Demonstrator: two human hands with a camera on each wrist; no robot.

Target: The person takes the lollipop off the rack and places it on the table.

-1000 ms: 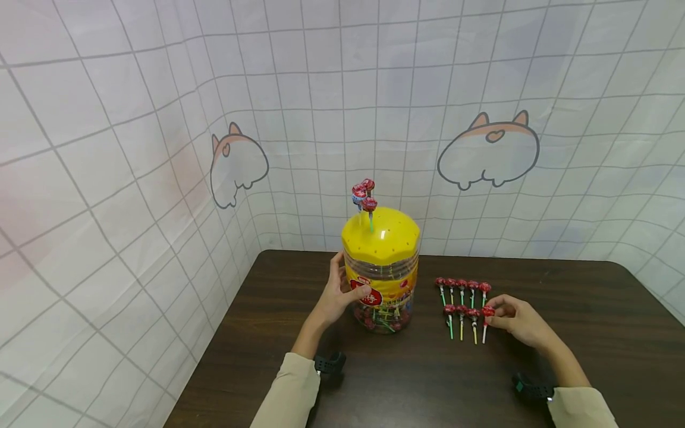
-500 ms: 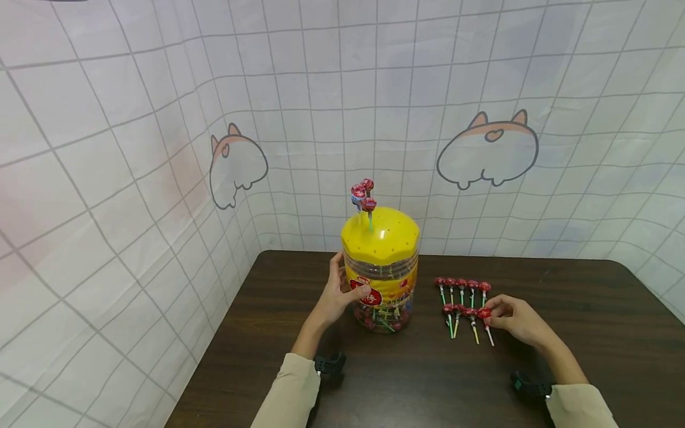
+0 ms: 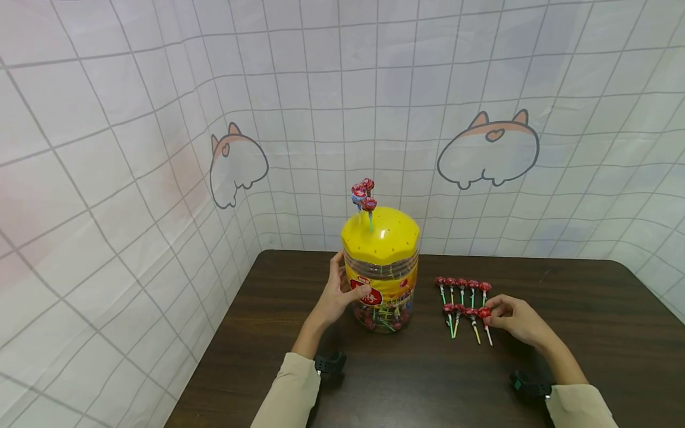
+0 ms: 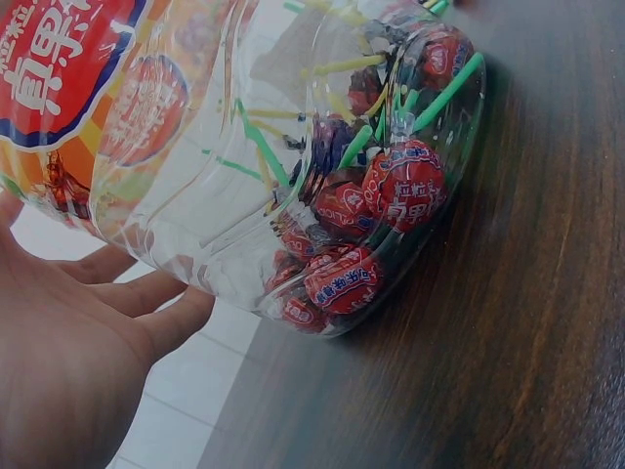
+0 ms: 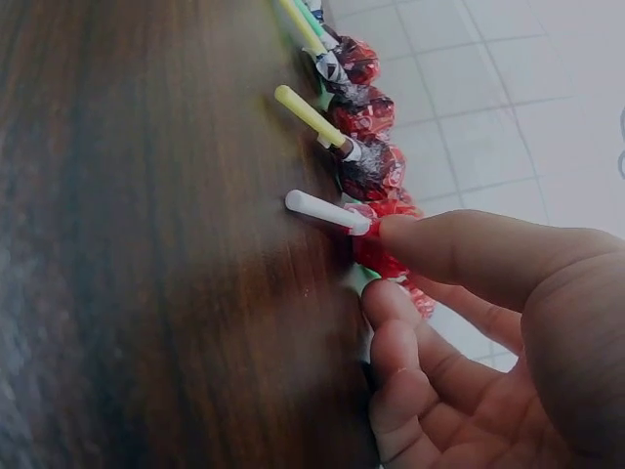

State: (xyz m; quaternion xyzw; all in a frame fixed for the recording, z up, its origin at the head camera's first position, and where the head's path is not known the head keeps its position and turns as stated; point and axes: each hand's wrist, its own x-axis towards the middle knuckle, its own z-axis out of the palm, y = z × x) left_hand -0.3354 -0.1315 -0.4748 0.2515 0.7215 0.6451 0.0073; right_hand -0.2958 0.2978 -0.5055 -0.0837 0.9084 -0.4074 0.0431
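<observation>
In the head view, a clear plastic jar (image 3: 382, 270) with a yellow lid (image 3: 393, 238) stands upright on the table. My left hand (image 3: 336, 297) holds its left side, thumb across the front label and fingers round behind. Lollipops (image 4: 405, 186) with red wrappers lie inside its base, as the left wrist view shows. Several more stick up from the lid's left part. Right of the jar, lollipops lie in two rows. My right hand (image 3: 514, 318) pinches the red head of the white-stick lollipop (image 5: 327, 210) at the near row's right end; its stick points toward me.
The far row of lollipops (image 3: 462, 284) lies just behind the near row, sticks toward me. A dark wooden table (image 3: 417, 380) carries everything. A white grid-patterned curtain (image 3: 321, 89) hangs behind it and along the left.
The right hand has shifted the white-stick lollipop slightly left, tilting its stick to the right; neighbouring heads in the near row now sit closer together. The left hand and jar have stayed still.
</observation>
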